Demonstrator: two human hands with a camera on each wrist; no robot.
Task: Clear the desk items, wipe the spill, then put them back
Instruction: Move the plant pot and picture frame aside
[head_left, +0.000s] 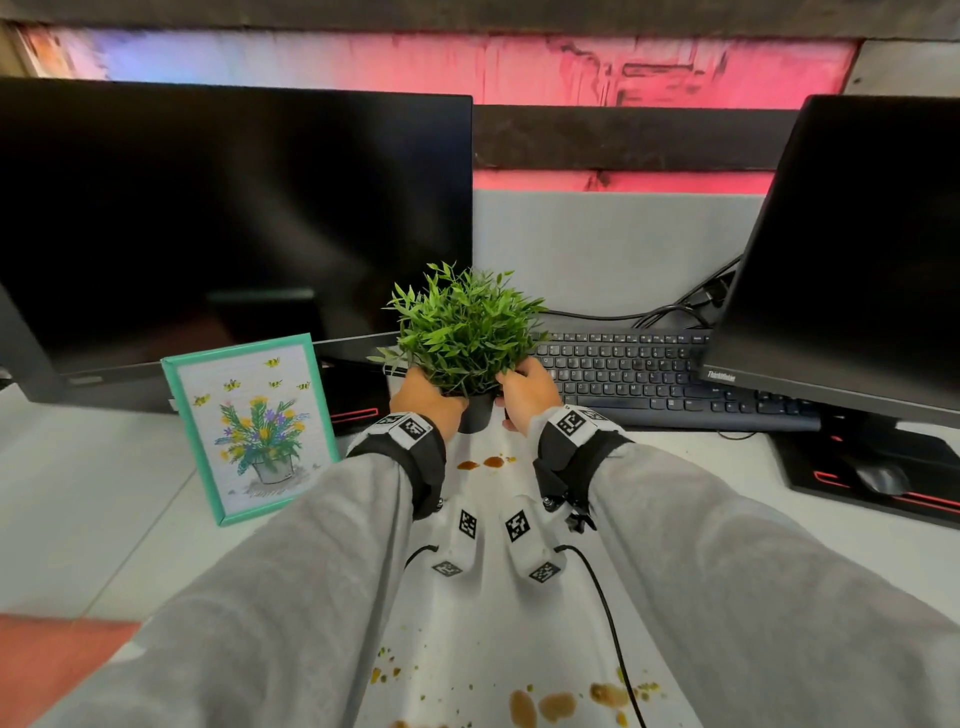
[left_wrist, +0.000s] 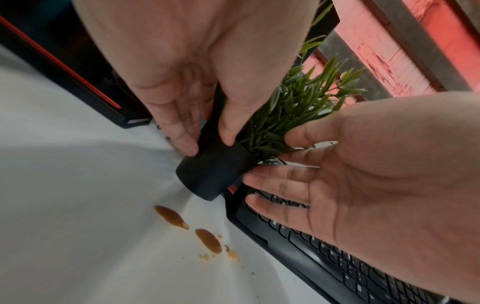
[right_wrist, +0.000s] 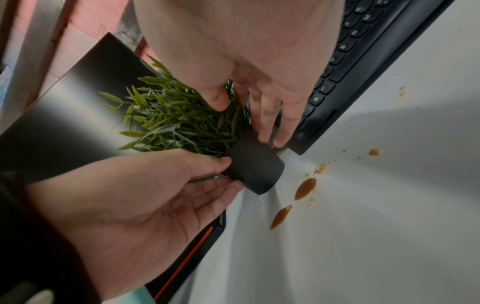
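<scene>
A small artificial plant (head_left: 462, 332) in a black pot (head_left: 475, 413) stands between the two monitors, at the keyboard's left end. My left hand (head_left: 441, 400) grips the pot (left_wrist: 215, 172) with the thumb on one side and the fingers (left_wrist: 182, 142) on the other. From the opposite side my right hand (head_left: 511, 395) cups the pot (right_wrist: 254, 168), thumb in the leaves and fingers (right_wrist: 270, 131) along its wall. I cannot tell whether the pot's base touches the desk. Brown spill drops (head_left: 480, 462) lie just in front of the pot, with more spill (head_left: 558, 704) near me.
A teal-framed flower picture (head_left: 249, 426) leans upright at the left. A black keyboard (head_left: 649, 374) lies to the right of the pot. Two dark monitors (head_left: 234, 223) (head_left: 857, 249) stand behind. A mouse (head_left: 880, 478) sits on a black pad at the right. A cable (head_left: 608, 623) hangs under my right forearm.
</scene>
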